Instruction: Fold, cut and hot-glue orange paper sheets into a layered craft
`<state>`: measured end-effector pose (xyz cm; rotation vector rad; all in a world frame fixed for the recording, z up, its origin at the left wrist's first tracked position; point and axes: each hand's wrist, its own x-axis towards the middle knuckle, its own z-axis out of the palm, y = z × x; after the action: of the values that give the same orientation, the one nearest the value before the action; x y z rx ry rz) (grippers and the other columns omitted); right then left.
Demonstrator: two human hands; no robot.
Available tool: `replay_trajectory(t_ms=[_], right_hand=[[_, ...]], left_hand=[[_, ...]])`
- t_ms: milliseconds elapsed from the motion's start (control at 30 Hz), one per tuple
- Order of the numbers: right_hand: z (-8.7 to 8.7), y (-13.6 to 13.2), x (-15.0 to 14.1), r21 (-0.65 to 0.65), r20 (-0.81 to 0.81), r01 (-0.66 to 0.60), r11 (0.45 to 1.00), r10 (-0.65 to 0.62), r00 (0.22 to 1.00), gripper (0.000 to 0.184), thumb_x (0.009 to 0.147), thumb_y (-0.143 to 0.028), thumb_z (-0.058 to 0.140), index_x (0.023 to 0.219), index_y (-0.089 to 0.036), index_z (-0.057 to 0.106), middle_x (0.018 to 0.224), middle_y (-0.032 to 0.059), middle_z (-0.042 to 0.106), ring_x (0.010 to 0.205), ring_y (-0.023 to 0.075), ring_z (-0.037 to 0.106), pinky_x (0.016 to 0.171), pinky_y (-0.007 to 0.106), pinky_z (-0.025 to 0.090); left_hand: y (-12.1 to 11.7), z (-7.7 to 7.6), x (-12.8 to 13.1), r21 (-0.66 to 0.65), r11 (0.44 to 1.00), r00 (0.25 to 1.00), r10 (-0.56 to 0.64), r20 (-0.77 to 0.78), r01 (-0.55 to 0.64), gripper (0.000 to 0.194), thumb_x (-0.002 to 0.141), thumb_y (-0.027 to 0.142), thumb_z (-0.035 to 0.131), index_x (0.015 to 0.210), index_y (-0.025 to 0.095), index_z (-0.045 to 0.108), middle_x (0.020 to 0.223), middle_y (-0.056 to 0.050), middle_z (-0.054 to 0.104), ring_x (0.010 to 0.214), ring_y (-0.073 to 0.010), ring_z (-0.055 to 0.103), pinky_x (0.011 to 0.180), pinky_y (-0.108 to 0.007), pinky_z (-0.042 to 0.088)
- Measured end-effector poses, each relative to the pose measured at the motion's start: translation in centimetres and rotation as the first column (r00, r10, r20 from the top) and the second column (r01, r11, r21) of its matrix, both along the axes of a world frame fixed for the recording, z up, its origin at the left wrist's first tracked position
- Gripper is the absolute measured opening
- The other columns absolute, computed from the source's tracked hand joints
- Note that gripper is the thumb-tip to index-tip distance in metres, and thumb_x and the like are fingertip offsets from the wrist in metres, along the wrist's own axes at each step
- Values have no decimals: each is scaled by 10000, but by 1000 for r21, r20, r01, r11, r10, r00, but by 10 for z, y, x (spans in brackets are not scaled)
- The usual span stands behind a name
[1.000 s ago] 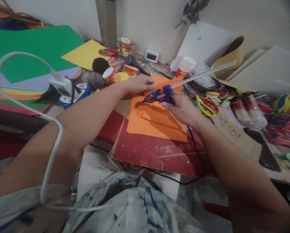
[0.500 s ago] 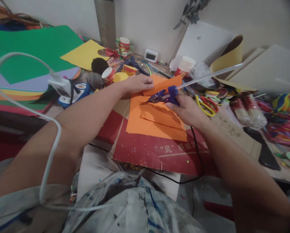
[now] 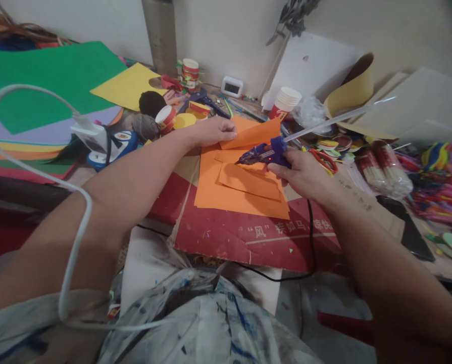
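My right hand [image 3: 299,169] is closed around a blue hot glue gun [image 3: 265,152], whose nozzle points left, just over the orange paper. A long clear glue stick [image 3: 335,119] sticks out from its back. My left hand [image 3: 214,130] pinches the left edge of a raised orange paper flap [image 3: 254,134]. Beneath it lie smaller orange pieces [image 3: 248,183] on a larger orange sheet [image 3: 206,194]. The sheet rests on red printed cardboard [image 3: 218,227]. From the glue gun's side a black cord [image 3: 312,237] runs down past the cardboard's front edge.
A white cable [image 3: 82,222] arcs across the left side near a blue-and-white power strip [image 3: 114,146]. Paper cups [image 3: 285,101], red-handled scissors [image 3: 324,161], a black phone [image 3: 407,227] and a small digital clock [image 3: 232,87] surround the work. Coloured sheets [image 3: 51,76] lie at left.
My right hand has moved the glue gun to the right, its nozzle shifting along the orange paper. My left hand still holds the flap. The whole view has shifted slightly.
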<state>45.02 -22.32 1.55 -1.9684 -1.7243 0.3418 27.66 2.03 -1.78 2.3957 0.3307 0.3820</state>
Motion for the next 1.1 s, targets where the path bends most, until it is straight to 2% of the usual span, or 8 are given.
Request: replay_trajectory(t_ms=[167,400,500,600,867,1100], right_hand=[[-1,16,-16,24,16,-13,1000,13,1000,211,895,-379,648,924,-178,707,787,46,650,661,189,558,637,337,450],[0,23,-24,46,61,-53,998,50,997,204,911,-346,628,982,-178,720,906,86,700,810,240,620,757,368,487],[-2,21,-19,56,78,-48,997,44,996,198,911,-358,636,981,-190,714,923,87,704,847,258,625,786,384,486],[-3,13,-10,36,103,-7,999,3,995,194,908,-386,644,913,-197,684,862,79,685,800,253,612,763,384,474],[3,-12,7,35,128,61,998,-65,990,199,881,-419,650,836,-229,610,818,79,682,754,261,617,697,375,451],[-1,2,-5,27,117,36,999,-39,992,210,907,-410,648,912,-201,676,827,80,701,757,251,618,720,371,481]], left_hand=[[-2,2,-1,11,1000,1000,11,-25,-10,209,917,327,576,756,196,548,762,-5,533,747,-164,488,728,-299,366],[-3,4,-1,58,998,999,12,-49,-9,221,948,349,543,808,184,591,796,-17,523,816,-183,486,781,-319,361],[-2,4,-1,56,998,998,5,-58,-2,225,945,350,546,801,184,595,788,-17,524,802,-180,488,775,-321,361],[-2,5,-1,50,999,999,-10,-46,12,228,921,353,579,756,196,567,753,-8,517,759,-169,477,737,-310,356],[-1,2,0,40,999,999,20,-28,-19,177,894,307,592,761,191,579,741,-11,538,775,-175,505,748,-304,375],[2,-1,1,49,999,1000,-5,-10,6,213,906,351,584,763,196,551,746,-1,518,759,-162,485,725,-289,359]])
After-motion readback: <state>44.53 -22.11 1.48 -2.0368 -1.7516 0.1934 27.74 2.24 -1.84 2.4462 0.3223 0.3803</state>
